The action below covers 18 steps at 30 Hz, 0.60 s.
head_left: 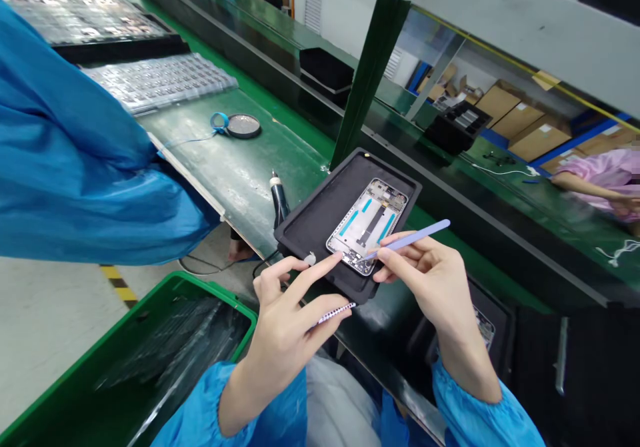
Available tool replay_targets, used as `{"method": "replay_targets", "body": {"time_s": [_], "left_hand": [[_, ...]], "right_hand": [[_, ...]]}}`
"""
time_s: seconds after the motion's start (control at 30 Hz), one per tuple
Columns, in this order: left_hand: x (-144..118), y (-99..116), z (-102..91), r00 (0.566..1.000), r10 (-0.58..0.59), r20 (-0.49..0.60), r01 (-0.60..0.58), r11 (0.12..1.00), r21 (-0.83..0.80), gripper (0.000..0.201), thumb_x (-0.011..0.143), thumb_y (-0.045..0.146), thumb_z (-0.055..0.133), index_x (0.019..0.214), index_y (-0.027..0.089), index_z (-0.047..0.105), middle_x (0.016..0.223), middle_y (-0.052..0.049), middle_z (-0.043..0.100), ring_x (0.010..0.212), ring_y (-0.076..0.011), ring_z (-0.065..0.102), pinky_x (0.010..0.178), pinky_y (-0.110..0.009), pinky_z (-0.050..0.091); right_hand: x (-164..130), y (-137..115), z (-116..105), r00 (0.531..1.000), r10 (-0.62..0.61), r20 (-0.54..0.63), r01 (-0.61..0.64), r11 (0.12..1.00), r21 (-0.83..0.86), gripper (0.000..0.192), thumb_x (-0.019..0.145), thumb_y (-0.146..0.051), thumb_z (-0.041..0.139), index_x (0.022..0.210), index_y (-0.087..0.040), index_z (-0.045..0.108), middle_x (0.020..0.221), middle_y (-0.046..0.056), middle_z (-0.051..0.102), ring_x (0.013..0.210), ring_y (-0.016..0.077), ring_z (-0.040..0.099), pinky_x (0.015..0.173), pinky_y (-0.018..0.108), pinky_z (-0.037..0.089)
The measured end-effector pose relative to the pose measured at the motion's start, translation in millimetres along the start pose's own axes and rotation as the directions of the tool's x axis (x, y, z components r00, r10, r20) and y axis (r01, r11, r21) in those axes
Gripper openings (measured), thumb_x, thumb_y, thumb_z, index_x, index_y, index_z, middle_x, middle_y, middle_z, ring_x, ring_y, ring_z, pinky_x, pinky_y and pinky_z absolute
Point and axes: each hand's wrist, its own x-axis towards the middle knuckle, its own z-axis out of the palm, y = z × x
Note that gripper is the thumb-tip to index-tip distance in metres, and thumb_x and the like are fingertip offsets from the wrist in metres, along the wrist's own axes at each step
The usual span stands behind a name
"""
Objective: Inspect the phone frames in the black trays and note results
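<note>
A phone's inner frame (363,228), with blue strips and a black flat cable, lies in a black tray (320,207). My right hand (430,274) pinches lavender tweezers (417,235), their tip at the circuit parts along the phone's near end. With its index fingertip, my left hand (290,320) touches the near left corner of the phone. A thin white strip with dark dots (334,313) is held between lower fingers of that hand. By its thumb side is a small pale grey piece (310,258); whether it is gripped, I cannot tell.
An electric screwdriver (278,197) lies left of the tray, with blue tape (219,122) and a round dish (243,126) beyond. A green bin (170,280) stands lower left. A co-worker's blue sleeve (90,160) reaches in from the left; another tray (500,307) sits right.
</note>
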Motion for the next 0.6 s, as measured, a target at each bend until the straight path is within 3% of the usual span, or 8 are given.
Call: {"method": "replay_targets", "body": {"time_s": [0.37,0.6], "left_hand": [[0.5,-0.8,-0.6,1.0,0.01,0.008,-0.01,1.0,-0.018,0.021,0.111,0.023,0.072,0.095,0.029,0.083,0.144,-0.007,0.083,0.119,-0.0339,0.053,0.097,-0.048,0.044],[1.6,-0.6,-0.5,1.0,0.009,0.009,-0.009,1.0,-0.02,0.022,0.111,0.022,0.072,0.094,0.028,0.083,0.143,-0.009,0.083,0.119,-0.0341,0.052,0.097,-0.048,0.044]], "right_hand": [[1.8,-1.0,2.2,0.998,0.044,0.037,-0.044,0.999,0.023,0.051,0.072,-0.058,0.106,0.089,-0.016,0.082,0.075,0.007,0.084,0.053,0.0201,0.079,0.056,0.029,0.071],[-1.2,1.0,2.5,0.999,0.0,0.042,0.0,1.0,-0.014,0.042,0.08,-0.052,0.102,0.092,-0.017,0.082,0.078,0.007,0.085,0.056,0.021,0.081,0.06,0.031,0.073]]}}
